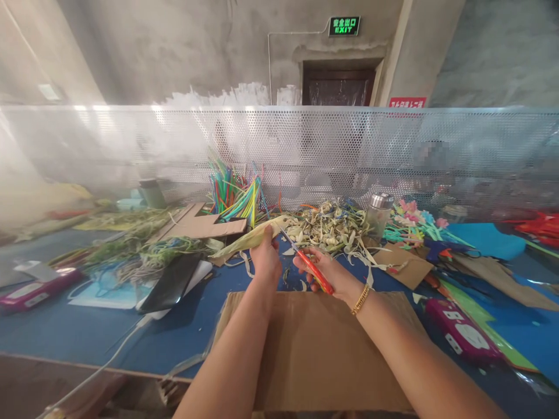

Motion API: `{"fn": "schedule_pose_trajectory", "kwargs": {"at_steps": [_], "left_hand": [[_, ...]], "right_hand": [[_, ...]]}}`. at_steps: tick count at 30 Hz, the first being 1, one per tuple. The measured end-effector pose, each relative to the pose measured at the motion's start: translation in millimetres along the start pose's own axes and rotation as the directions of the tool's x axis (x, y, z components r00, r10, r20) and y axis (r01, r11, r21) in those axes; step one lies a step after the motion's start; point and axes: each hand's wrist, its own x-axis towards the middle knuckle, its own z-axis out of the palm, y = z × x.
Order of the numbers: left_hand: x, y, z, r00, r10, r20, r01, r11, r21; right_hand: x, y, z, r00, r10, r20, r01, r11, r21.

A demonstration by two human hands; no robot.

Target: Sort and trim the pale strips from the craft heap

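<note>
My left hand [265, 256] is closed on a pale yellow-green corn husk [244, 237], pinching it between thumb and fingers; the husk stretches out to the left and a little to the right. In my right hand [325, 269] are scissors with red-orange handles [313, 269], their blades pointing up and left towards the husk's right end. Whether the blades touch the husk I cannot tell. A heap of dried husk scraps [332, 227] lies just beyond both hands. Beneath my forearms is a brown cardboard sheet [332, 349].
Colourful pipe cleaners [233, 192] stand behind cut cardboard [196, 221]. A glass jar [379, 215] is right of the scraps, near paper-like flowers [414, 221]. A black phone [172, 282] lies left, magenta boxes [460, 329] on both sides. A perforated metal screen [271, 137] borders the blue table [170, 343].
</note>
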Motion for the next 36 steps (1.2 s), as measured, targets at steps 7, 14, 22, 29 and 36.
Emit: {"fn": "schedule_pose_trajectory", "kwargs": {"at_steps": [7,14,22,29,36], "left_hand": [[-5,11,8,0.983,-0.185,0.003,0.184,0.973,-0.137],[-3,19,6,0.937,-0.35,0.003,0.343,0.917,-0.203],[-2,28,7,0.914,-0.407,-0.006,0.393,0.885,-0.25],[-6,28,9,0.916,-0.402,-0.004,0.392,0.895,-0.211],[-15,21,11,0.877,-0.473,0.086,0.481,0.86,-0.168]], "right_hand": [[8,10,-2,0.999,-0.041,0.007,0.041,0.999,0.023],[3,7,2,0.997,-0.071,-0.023,0.07,0.997,-0.041],[4,8,5,0.987,-0.145,-0.068,0.123,0.958,-0.257],[2,9,-1,0.944,-0.327,-0.048,0.281,0.869,-0.408],[4,8,0,0.945,-0.322,-0.063,0.284,0.9,-0.33]]}}
